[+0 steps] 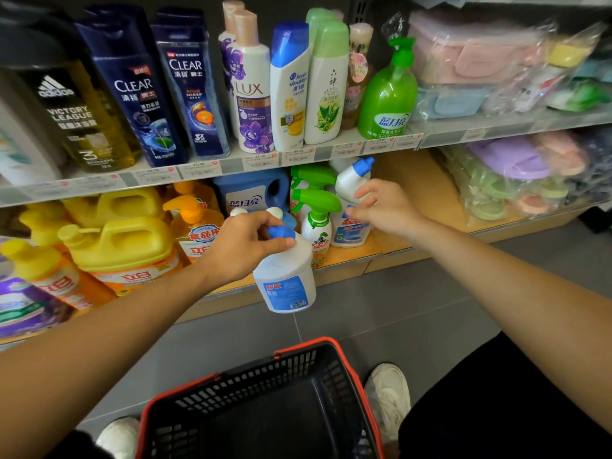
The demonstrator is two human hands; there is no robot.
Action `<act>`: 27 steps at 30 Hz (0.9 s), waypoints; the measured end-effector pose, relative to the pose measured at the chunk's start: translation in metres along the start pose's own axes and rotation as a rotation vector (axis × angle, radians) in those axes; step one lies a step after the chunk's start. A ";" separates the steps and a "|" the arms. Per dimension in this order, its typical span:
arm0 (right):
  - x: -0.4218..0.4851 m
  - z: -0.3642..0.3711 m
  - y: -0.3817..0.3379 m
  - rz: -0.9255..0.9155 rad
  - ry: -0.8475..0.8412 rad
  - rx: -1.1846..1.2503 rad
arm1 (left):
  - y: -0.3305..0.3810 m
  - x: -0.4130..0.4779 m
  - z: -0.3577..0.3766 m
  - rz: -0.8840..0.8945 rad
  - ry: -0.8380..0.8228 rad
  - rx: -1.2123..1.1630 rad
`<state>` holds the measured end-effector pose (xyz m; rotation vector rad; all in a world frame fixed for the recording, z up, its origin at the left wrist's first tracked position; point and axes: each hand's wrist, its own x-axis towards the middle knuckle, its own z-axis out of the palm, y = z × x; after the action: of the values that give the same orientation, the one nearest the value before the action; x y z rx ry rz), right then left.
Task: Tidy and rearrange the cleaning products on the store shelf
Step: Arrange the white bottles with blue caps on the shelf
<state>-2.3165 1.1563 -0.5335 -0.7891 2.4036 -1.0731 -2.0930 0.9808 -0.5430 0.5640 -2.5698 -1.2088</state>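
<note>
Step in hand: regrouping the toilet-cleaner bottles. The left grip (245, 246) is closed round the neck of a white blue-capped bottle (288, 279), held just off the front edge of the lower shelf (414, 193). The right grip (384, 207), fingers spread, reaches a matching bottle (349, 188) standing there; contact unconfirmed. Next move probably requires setting both side by side. A shopping basket (308, 346) stands on the grey tiled floor (397, 293).

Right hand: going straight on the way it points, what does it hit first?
Most likely the white blue-capped bottle on the lower shelf, beside the green spray bottle. The right hand looks nearly on it; depth unclear.
</note>
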 end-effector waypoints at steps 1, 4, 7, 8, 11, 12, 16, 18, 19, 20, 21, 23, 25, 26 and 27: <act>-0.014 0.005 -0.003 -0.081 -0.101 -0.044 | 0.004 0.000 -0.001 0.010 0.006 -0.013; -0.050 0.028 -0.013 -0.304 -0.332 -0.125 | 0.017 0.000 -0.005 0.037 0.001 -0.046; -0.063 0.049 -0.022 -0.411 -0.356 -0.055 | 0.028 -0.002 -0.008 0.058 -0.002 -0.093; -0.065 0.053 -0.024 -0.414 -0.329 -0.027 | 0.030 -0.003 -0.009 0.062 0.003 -0.115; -0.066 0.051 -0.023 -0.415 -0.232 0.001 | 0.033 -0.003 -0.008 0.061 -0.011 -0.200; -0.066 0.049 -0.020 -0.402 -0.220 -0.003 | 0.033 -0.002 -0.007 0.062 -0.043 -0.240; -0.069 0.033 -0.011 -0.282 -0.136 -0.016 | 0.017 0.007 -0.008 0.149 -0.079 -0.116; -0.068 0.021 -0.006 -0.206 -0.061 -0.017 | 0.001 0.012 -0.012 0.182 -0.001 0.122; -0.067 0.014 -0.004 -0.157 -0.010 -0.012 | -0.008 0.013 -0.012 0.195 0.029 0.235; -0.064 0.006 0.000 -0.105 0.045 -0.005 | -0.017 0.015 -0.011 0.200 0.028 0.318; -0.061 -0.001 0.003 -0.057 0.095 -0.001 | -0.025 0.016 -0.010 0.192 -0.003 0.363; -0.053 -0.014 0.010 0.026 0.180 -0.025 | -0.037 0.017 -0.007 0.170 -0.094 0.379; -0.045 -0.023 0.017 0.086 0.258 -0.064 | -0.047 0.017 -0.002 0.165 -0.140 0.383; -0.041 -0.024 0.020 0.103 0.294 -0.086 | -0.050 0.017 0.001 0.161 -0.134 0.400; -0.038 -0.024 0.023 0.112 0.324 -0.115 | -0.053 0.018 0.003 0.153 -0.121 0.415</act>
<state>-2.3084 1.2059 -0.5310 -0.5410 2.7641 -1.0973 -2.0973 0.9446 -0.5851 0.3696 -2.9237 -0.6805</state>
